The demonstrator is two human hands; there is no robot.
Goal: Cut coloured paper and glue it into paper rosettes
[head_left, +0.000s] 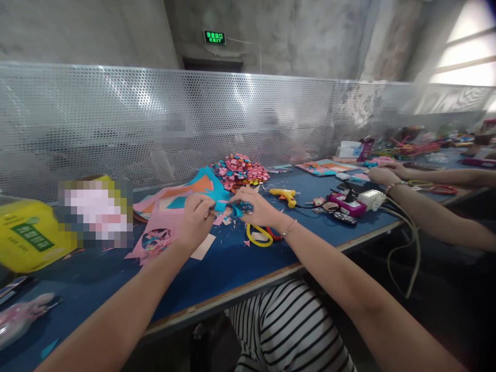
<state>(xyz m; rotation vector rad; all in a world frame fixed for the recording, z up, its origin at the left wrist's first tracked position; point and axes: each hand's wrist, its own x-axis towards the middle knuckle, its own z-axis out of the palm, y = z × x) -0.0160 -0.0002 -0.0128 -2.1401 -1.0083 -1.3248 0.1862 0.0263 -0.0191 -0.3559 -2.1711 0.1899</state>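
Observation:
Between my two hands is a small strip of blue craft sheet (220, 206). My left hand (199, 213) pinches its left end, fingers closed. My right hand (259, 207), with a bracelet at the wrist, grips the other end, its fingers bent round it. Below my right hand lie scissors with yellow and red handles (259, 236); their blades are hidden. Behind my hands rises a pile of pink, blue and orange cut pieces (238, 171). Pink sheet with cut-outs (166, 219) and a larger blue sheet (207, 181) lie beside my left hand.
A yellow glue gun (284, 196) lies right of my hands, near a purple power strip (349, 204). At left stands a yellow bag (34, 235). A perforated metal screen (135, 119) runs along the back. A co-worker's hands (383, 175) are at the right.

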